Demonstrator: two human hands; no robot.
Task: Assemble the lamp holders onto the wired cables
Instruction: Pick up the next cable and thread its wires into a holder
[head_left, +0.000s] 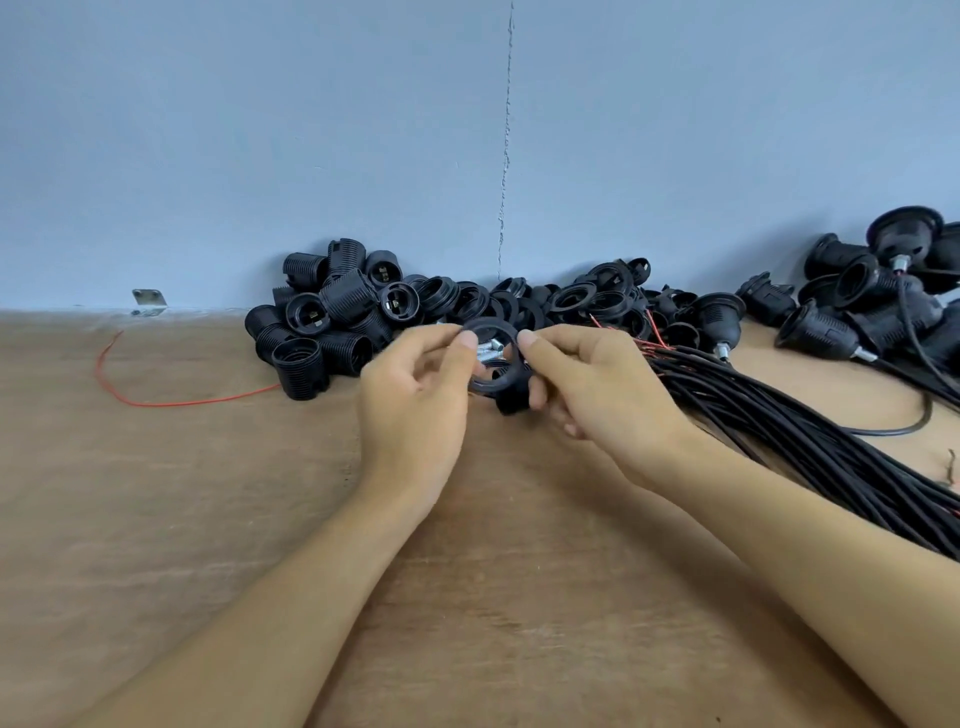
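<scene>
Your left hand (415, 395) and right hand (597, 395) both pinched one black ring (491, 358) just above the table (156, 493). Behind it lay many loose lamp holders (343, 306); at right, a bundle of cables (779, 431) and a few wired holders (826, 332). Most assembly seemed left.

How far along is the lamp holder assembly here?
Done: several wired holders lie at far right. In hand: the left hand and right hand pinch one black ring. Left: a pile of loose holder bodies and a bundle of cables.
</scene>
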